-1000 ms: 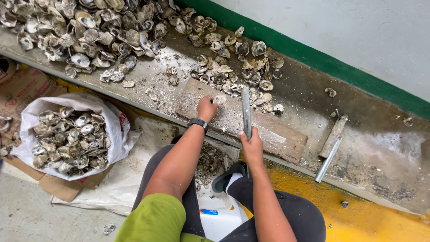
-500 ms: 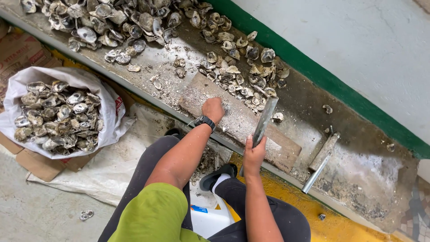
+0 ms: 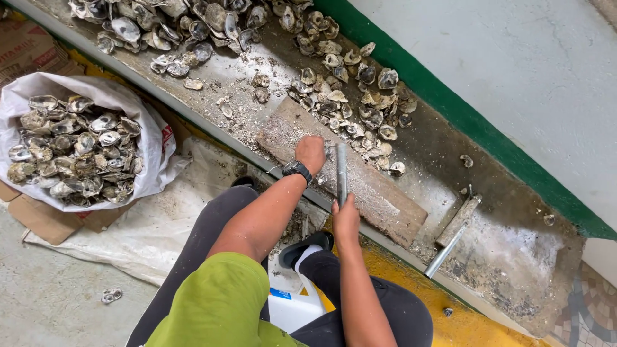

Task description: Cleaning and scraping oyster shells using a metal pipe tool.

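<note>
My left hand, with a black wristwatch on the wrist, rests closed on a worn wooden block that lies on a grimy concrete ledge; whatever it holds under the fingers is hidden. My right hand grips a grey metal bar by its lower end, the bar pointing away from me just right of my left hand, over the block. A heap of oyster shells lies beyond the block.
A white sack full of oyster shells sits at the left on cardboard. More shells cover the ledge's far left. A second metal tool lies on the ledge at right. A green-striped wall runs behind. A white container stands between my legs.
The metal bar has swung from tilted up to lying flatter beside my left hand over the block. My view has shifted, so the ledge sits more to the right.
</note>
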